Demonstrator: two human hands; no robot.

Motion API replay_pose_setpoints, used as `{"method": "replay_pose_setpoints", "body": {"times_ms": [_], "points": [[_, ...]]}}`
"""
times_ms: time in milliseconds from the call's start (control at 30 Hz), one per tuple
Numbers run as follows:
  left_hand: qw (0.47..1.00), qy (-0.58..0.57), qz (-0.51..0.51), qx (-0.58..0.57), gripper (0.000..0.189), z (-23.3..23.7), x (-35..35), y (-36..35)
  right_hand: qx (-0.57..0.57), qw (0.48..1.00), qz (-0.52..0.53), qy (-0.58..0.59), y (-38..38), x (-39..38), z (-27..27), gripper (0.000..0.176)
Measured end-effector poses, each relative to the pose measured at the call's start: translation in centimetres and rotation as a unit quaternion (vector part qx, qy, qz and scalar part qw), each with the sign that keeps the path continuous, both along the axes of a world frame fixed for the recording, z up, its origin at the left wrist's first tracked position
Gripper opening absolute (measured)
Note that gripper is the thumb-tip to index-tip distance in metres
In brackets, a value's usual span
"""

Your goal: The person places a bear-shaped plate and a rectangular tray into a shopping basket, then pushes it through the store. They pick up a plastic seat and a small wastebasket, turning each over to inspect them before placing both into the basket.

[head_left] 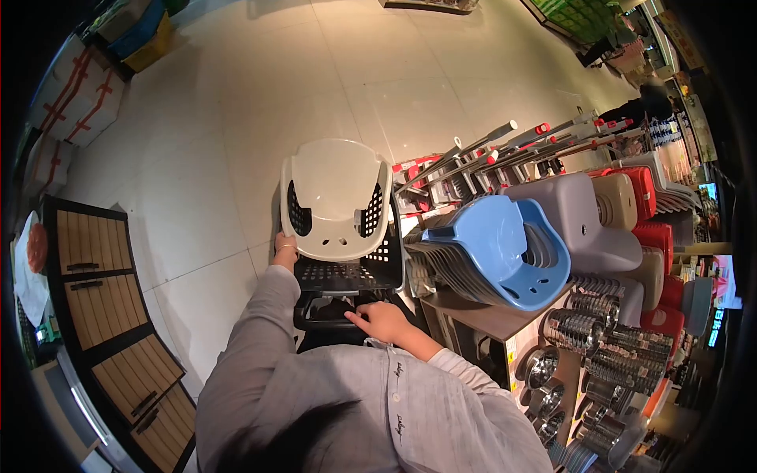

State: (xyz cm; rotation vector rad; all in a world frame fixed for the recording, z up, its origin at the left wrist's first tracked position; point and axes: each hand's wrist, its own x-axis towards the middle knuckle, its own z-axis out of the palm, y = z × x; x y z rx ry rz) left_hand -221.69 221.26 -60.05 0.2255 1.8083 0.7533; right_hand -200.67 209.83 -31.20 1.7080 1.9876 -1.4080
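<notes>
A cream plastic child's chair [335, 185] with holed sides rests on top of a black basket-type shopping cart [339, 274] in front of me. My left hand [286, 251] is closed on the chair's near left edge; its fingertips are partly hidden behind the rim. Close to my body, my right hand [384, 321] lies over the right end of the cart's black handle [323, 322], fingers bent round it and partly hidden. Just right of the cart is a stack of blue plastic chairs [505, 252].
Mops [481, 150] jut toward the aisle at the right. Grey stools [579, 221] and metal bowls [544, 366] fill the right-hand shelves. A wooden cabinet [98, 276] and white boxes [79, 94] stand at left. Tiled floor [236, 87] stretches ahead; a person [650, 102] is far right.
</notes>
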Motion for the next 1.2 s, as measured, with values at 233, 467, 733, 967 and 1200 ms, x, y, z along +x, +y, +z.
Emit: {"method": "replay_pose_setpoints", "body": {"times_ms": [233, 467, 733, 967, 1200], "points": [[0.991, 0.031, -0.124, -0.039, 0.03, -4.3, 0.0, -2.6, 0.005, 1.0, -0.003, 0.024, 0.1, 0.0, -0.7, 0.042], [0.98, -0.14, -0.083, -0.115, 0.036, -1.7, -0.6, -2.6, 0.029, 0.999, -0.005, 0.025, 0.1, 0.1, -0.9, 0.039], [0.975, -0.167, -0.043, -0.142, 0.041, -0.3, 0.1, -3.0, 0.037, 0.998, -0.03, 0.039, 0.1, 0.2, -0.7, 0.043], [0.981, -0.154, 0.024, -0.112, 0.04, -2.9, 0.5, -3.0, 0.026, 0.998, -0.009, 0.063, 0.3, 0.4, -0.6, 0.046], [0.976, -0.164, 0.021, -0.144, 0.037, -6.2, 0.6, -2.7, 0.046, 0.992, 0.025, 0.113, 0.2, 1.2, -0.5, 0.043]]}}
